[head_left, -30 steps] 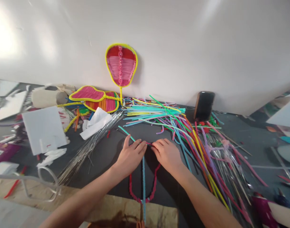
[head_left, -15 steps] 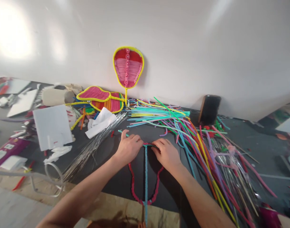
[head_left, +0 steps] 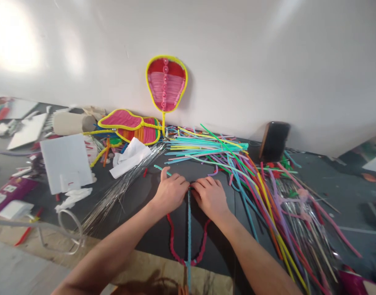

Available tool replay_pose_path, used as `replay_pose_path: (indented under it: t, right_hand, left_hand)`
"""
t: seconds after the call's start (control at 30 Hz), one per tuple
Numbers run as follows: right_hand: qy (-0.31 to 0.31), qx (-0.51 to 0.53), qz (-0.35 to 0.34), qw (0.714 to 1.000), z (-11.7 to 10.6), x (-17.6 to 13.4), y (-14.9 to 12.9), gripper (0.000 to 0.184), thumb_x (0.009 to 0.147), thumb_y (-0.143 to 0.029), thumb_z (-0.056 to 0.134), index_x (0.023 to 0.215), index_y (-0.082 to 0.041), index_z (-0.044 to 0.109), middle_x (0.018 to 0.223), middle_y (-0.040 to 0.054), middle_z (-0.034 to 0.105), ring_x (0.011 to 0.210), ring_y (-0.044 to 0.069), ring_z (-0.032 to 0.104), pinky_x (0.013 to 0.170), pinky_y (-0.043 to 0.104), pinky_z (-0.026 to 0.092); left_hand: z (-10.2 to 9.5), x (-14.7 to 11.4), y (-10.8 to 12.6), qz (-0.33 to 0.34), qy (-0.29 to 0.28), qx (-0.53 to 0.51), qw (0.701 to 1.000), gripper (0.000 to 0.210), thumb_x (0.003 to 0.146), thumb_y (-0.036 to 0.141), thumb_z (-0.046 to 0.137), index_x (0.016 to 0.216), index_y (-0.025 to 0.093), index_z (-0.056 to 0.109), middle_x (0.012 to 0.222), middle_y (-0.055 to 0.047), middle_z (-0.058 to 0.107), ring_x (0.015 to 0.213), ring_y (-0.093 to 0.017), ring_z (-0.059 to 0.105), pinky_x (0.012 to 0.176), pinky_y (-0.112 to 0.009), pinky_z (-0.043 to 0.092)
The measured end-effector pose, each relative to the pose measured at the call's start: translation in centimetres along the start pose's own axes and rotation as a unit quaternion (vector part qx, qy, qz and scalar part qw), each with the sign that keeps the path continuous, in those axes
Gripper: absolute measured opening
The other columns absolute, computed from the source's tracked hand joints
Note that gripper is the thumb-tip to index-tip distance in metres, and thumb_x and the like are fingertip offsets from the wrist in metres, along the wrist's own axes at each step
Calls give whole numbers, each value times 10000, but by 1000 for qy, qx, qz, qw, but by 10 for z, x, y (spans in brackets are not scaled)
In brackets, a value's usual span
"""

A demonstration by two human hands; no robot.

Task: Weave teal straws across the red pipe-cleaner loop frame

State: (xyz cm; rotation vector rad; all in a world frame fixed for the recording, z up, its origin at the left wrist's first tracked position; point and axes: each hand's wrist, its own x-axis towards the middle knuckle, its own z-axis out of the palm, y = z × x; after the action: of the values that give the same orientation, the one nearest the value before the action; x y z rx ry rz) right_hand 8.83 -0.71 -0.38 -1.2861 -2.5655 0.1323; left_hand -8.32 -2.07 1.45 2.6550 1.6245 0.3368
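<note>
My hands have just drawn together: the left hand (head_left: 172, 192) and right hand (head_left: 210, 196) now nearly meet, fingertips pinched on the top of the red loop (head_left: 172, 241), covering the stretch that showed between them. The loop lies before me on the bench (head_left: 157, 243), the blue stem (head_left: 189, 225) running down its middle, so I judge both hands are working that one join.

Red loop (head_left: 172, 245), its top hidden beneath the 2 hands (head_left: 172, 191) — purple object (head_left: 352, 282) cut off by bottom edge
</note>
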Motion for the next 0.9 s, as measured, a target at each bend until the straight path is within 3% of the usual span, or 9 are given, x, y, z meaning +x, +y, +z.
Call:
replay_pose_path:
  t: [0.47,0.7,0.9]
  right_hand:
    - [9,14,22,1000,5,1,-1,115,871,-287,544,923,-244,638,935,28,657,887,197,510,721,346,281]
    - [7,13,41,999,6,2,-4,85,850,-275,567,890,-249,638,936,26,656,888,199,508,723,339,292]
    - [21,36,21,999,6,-1,3,159,872,-223,545,977,-260,658,935,22,659,883,185,507,720,335,296]
  left_hand:
    - [1,-3,-3,8,-19,-14,1000,212,854,119,437,890,197,631,833,-32,638,859,-201,568,1018,-540,173]
    - [4,-2,-2,11,10,-17,1000,222,851,116,429,845,198,635,796,-29,639,824,-191,570,1041,-544,129]
    - [7,-3,-2,-17,26,-21,999,213,853,141,445,837,208,647,761,-17,634,792,-183,575,1036,-549,142]
